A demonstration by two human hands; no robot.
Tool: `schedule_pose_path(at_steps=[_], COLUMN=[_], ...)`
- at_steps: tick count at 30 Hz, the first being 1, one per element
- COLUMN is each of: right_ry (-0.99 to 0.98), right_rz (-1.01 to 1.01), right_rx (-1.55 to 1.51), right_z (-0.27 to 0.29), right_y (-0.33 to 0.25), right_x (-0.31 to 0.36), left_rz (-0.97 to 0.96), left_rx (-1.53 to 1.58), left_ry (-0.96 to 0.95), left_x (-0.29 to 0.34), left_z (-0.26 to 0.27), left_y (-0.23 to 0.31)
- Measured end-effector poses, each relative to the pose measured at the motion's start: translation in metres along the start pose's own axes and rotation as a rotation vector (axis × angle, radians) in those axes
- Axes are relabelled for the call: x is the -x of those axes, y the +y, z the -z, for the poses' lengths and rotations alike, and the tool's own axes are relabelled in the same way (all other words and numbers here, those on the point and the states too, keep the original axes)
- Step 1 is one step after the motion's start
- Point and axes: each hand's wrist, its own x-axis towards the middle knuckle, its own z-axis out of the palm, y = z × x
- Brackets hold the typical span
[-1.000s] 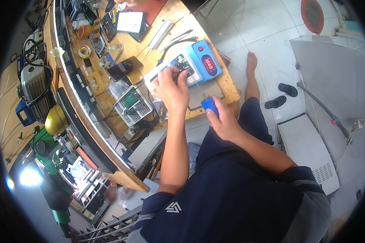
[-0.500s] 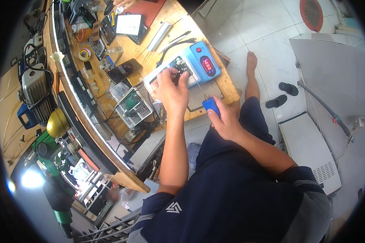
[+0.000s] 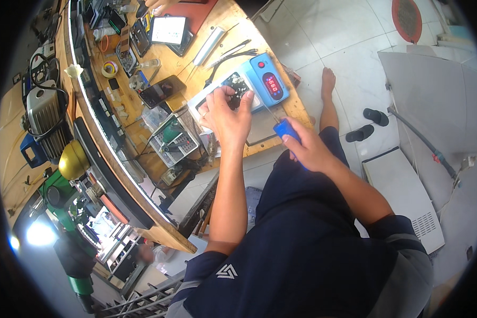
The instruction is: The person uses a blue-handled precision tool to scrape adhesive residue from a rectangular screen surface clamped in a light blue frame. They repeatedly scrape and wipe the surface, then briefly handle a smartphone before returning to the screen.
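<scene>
A blue heating machine (image 3: 272, 84) with a red display and a red button stands at the bench's right edge. On its pale top plate lies a dark flat part (image 3: 238, 95) strewn with white scraps. My left hand (image 3: 229, 116) rests over that part, thumb on one side and curled fingers on the other, gripping it; the fingertips are partly hidden. My right hand (image 3: 311, 150) is wrapped round a blue-handled tool (image 3: 287, 130) with a thin metal shaft. The shaft points toward the machine's near edge; its tip is hard to make out.
Left of the machine are a dark phone (image 3: 162, 91) and a white basket (image 3: 177, 146) with a green tool. Farther off lie a tablet-like device (image 3: 169, 30), a tape roll (image 3: 109, 69) and cables (image 3: 233, 57). Another person's hand (image 3: 160, 5) shows at the top.
My right hand has drawn back to the right with the blue-handled tool, away from the plate. My left hand has shifted only slightly and stays over the dark part.
</scene>
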Motion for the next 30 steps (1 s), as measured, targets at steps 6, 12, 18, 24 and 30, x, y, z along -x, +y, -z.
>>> schedule_pose_path(at_steps=[6,12,18,24,30], right_ry=[-0.088,-0.221,-0.211,-0.165,-0.295], right_rz=[0.171,0.194,0.153,0.210,0.099], right_rx=[0.224,0.410,0.411,0.492,0.578], right_z=[0.033,0.050,0.052,0.056,0.077], right_y=[-0.017,-0.034,-0.042,-0.043,-0.056], right_x=[-0.013,-0.029,-0.036,-0.040,-0.049], left_rz=[-0.001,-0.080,-0.086,-0.008,-0.002], left_rx=[0.001,0.015,0.027,0.028,0.074], left_ry=[0.041,0.114,0.072,0.070,0.049], left_x=[-0.002,0.002,0.003,0.001,0.003], left_z=[-0.008,-0.012,-0.008,-0.013,-0.007], left_y=[-0.005,-0.011,-0.014,-0.005,-0.009])
